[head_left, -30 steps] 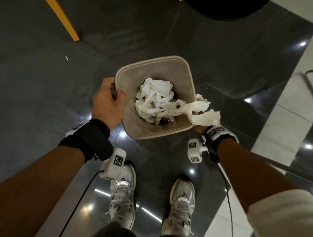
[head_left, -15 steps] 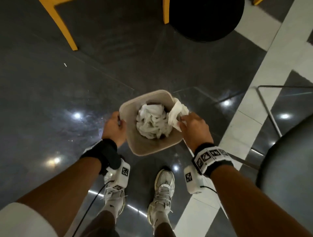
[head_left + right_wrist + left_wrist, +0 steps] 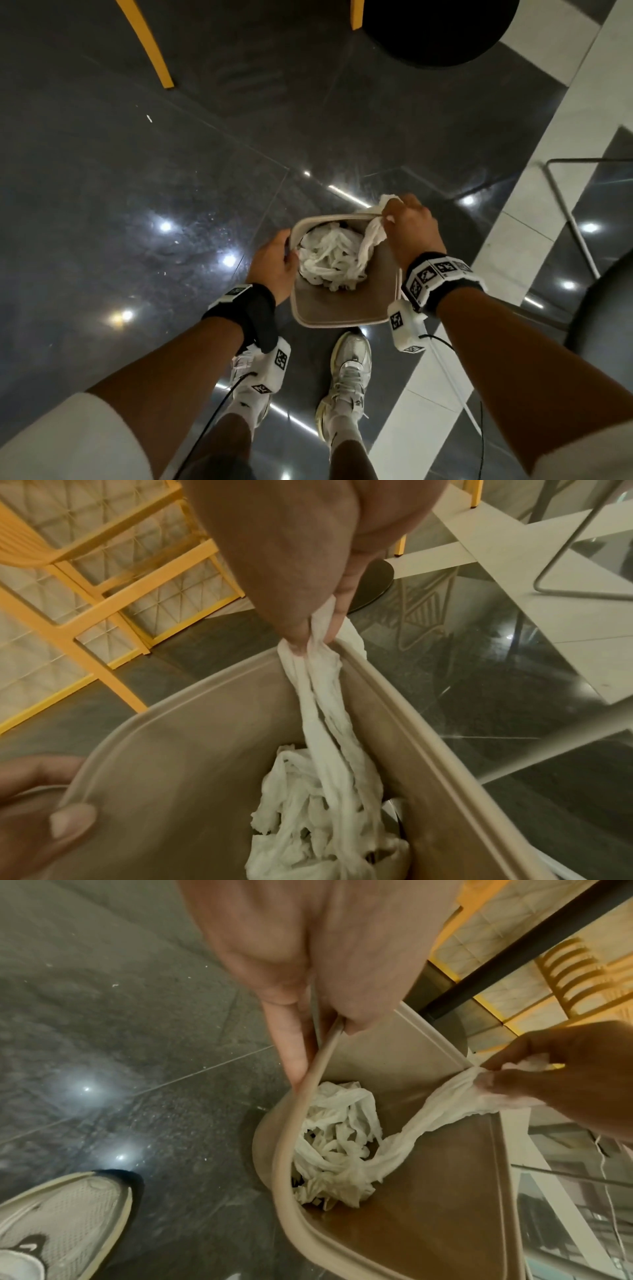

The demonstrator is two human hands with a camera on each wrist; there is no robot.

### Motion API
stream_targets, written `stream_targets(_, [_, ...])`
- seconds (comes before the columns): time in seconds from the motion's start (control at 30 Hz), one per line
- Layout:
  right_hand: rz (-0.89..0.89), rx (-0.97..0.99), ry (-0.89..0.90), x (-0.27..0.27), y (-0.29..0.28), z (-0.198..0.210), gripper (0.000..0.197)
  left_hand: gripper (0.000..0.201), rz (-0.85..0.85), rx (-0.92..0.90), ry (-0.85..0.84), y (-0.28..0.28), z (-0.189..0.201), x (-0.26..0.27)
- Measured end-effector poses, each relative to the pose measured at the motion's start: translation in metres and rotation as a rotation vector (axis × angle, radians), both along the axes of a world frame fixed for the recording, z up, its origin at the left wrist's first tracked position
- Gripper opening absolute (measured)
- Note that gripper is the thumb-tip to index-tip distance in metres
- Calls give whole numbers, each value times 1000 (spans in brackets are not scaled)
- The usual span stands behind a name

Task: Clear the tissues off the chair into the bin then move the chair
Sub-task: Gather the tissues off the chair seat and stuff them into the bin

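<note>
- Tissues [image 3: 329, 260]: lay wadded in btm of bin [image 3: 342, 322], which sat low in front of the shoes [image 3: 349, 370]; couldn't tell if bin rested on floor or hung from the grip.
- One strip [image 3: 371, 236] ran taut from the wad up over bin's far-rt corner; loose end stuck out past the rim.
- Right hand [image 3: 411, 233]: fingers [image 3: 308, 631] pinched tight on that strip, just above far-rt corner of bin.
- Left hand [image 3: 274, 263]: clamped on bin's left rim, thumb inside, fingers [image 3: 291, 1053] outside.
- Changed vs 1 s ago: rt hand had held the loose tissue at bin's near-rt edge, mostly outside; since moved round to far-rt corner, strip drawn out thin. Lt hand kept same rim grip throughout.
- Meaning, as a judgement: binning nearly done, not finished; strip not released and end overhung rim, so prob needs a push down inside before letting go. Chair move not begun.
- Risk: a pull on the taut strip could drag the wad back out, or tear it.
- Edges/room: dark chair seat [image 3: 603, 325] close to rt of bin, its thin metal frame [image 3: 565, 212] on white floor stripe [image 3: 507, 240] far-rt of bin.
- Yellow legs [image 3: 150, 51] and black round base [image 3: 442, 34] well beyond bin's far side.
- Dark glossy floor [image 3: 137, 205] left of bin showed open room; cables off both wrists hung near the legs, poss snag.
</note>
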State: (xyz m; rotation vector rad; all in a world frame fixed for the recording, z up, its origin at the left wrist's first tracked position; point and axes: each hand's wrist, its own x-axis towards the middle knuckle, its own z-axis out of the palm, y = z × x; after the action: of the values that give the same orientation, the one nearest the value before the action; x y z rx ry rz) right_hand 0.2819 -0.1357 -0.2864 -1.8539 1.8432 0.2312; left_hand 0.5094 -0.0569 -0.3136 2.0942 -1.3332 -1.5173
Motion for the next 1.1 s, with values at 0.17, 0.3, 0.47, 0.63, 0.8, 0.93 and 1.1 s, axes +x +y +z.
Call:
stream_targets(0.17, [-503,94,-337,24,31,17,5,34,42,43,-20,-9,3,3])
stream_targets(0.3, [-332,647,-519,74,69,11,15,33,105,43,26,-17,4,9])
stream_targets(0.47, [-399,502,-312,86,82,-21,39,24,105,144,120,-12,0,18])
stream_targets(0.63, [-359,458,-323,51,79,2,58,43,-58,145,-49,-12,22,15])
stream_targets(0.8, [-504,380,-544,-5,86,84,39,45,-97,81,-146,-34,99,-32])
stream_targets(0.93, [-746,199,-693,-78,91,159,27,35,-292,-47,-134,-71,179,-125])
stream_targets(1.1, [-942,-37,-759,-211,91,241,13,27,-538,-270,-53,-100,260,-283])
